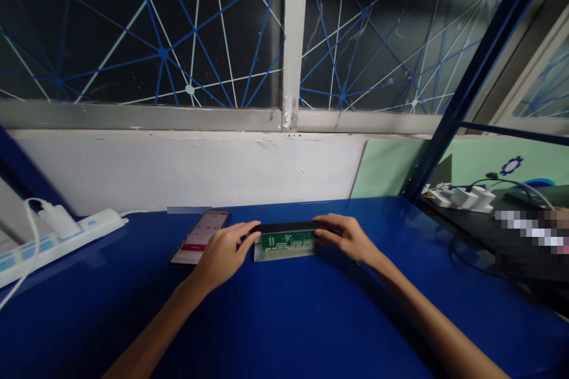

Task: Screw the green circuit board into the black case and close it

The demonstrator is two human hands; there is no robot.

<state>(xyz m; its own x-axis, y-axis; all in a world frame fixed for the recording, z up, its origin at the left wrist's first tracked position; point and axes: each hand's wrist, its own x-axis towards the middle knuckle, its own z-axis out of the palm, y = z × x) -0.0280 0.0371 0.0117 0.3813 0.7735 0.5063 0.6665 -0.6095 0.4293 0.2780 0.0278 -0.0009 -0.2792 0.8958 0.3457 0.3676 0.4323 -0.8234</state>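
A green circuit board (pixel 278 241) stands along a shallow grey metal tray (pixel 284 254) on the blue tabletop. A long black cover (pixel 287 227) lies across the top of the board. My left hand (pixel 224 251) pinches the cover's left end between thumb and fingers. At the opposite end, my right hand (pixel 347 235) grips it the same way. Whether the cover rests on the board or is held just above it, I cannot tell. The fingertips hide both ends.
Just left of my left hand, a phone (pixel 212 224) with numbers on its screen lies tilted on something. A white power strip (pixel 95 230) with a plugged-in charger (pixel 60 222) runs along the left. Blue frame posts (pixel 462 77) flank the table. White adapters (pixel 473 198) and cables lie at right.
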